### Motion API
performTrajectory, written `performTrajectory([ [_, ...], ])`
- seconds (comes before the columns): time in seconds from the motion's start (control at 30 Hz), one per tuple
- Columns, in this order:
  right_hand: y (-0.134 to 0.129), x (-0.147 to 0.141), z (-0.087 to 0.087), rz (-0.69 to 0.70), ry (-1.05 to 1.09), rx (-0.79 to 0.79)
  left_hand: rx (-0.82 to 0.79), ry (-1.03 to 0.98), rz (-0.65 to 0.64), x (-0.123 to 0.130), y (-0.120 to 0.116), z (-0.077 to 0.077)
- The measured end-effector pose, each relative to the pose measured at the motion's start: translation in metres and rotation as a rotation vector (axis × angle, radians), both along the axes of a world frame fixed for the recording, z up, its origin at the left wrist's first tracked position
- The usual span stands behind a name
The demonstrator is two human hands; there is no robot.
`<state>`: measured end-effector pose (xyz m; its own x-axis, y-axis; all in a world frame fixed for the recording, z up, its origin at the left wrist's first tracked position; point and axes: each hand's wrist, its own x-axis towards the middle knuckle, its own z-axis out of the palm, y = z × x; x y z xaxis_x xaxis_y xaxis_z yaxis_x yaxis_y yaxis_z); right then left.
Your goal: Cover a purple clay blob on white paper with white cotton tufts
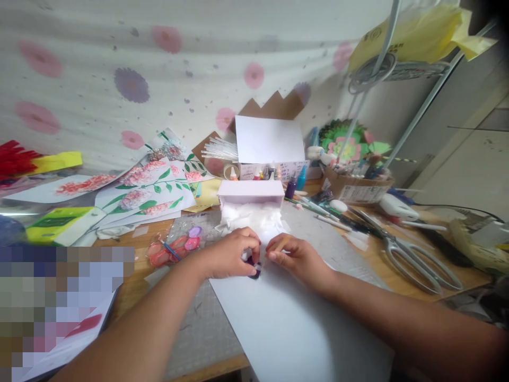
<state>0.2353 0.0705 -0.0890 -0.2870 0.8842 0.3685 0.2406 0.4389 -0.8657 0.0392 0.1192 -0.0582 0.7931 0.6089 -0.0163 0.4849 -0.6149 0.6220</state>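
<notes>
My left hand (233, 252) is closed around a small dark container (254, 271), its fingers curled over the top. The container is low over the near part of a white sheet of paper (286, 318), and I cannot tell whether it touches the sheet. Close beside it, to the right, my right hand (300, 260) has thumb and fingers pinched together. Whatever is in that pinch is too small to make out. Just beyond both hands stands an open white box (251, 191) with white tissue (254, 215) in front of it.
Large scissors (417, 260) and several brushes (322, 212) lie at the right. Paint bottles (291, 185) stand behind the box. Painted flower sheets (147, 188) lie at the left, with red and purple palettes (175, 248) nearer. A grey cutting mat (194, 323) lies beneath the sheet.
</notes>
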Motion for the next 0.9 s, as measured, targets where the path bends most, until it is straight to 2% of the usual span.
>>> performTrajectory([
  [0.23, -0.0004, 0.0001, 0.003, 0.046, -0.003, 0.008, -0.001, 0.005, -0.013, 0.0003, 0.0009, 0.0011],
  [0.9, -0.0031, -0.005, 0.0027, 0.061, -0.07, 0.022, -0.029, 0.001, -0.004, 0.0023, -0.0001, 0.0019],
])
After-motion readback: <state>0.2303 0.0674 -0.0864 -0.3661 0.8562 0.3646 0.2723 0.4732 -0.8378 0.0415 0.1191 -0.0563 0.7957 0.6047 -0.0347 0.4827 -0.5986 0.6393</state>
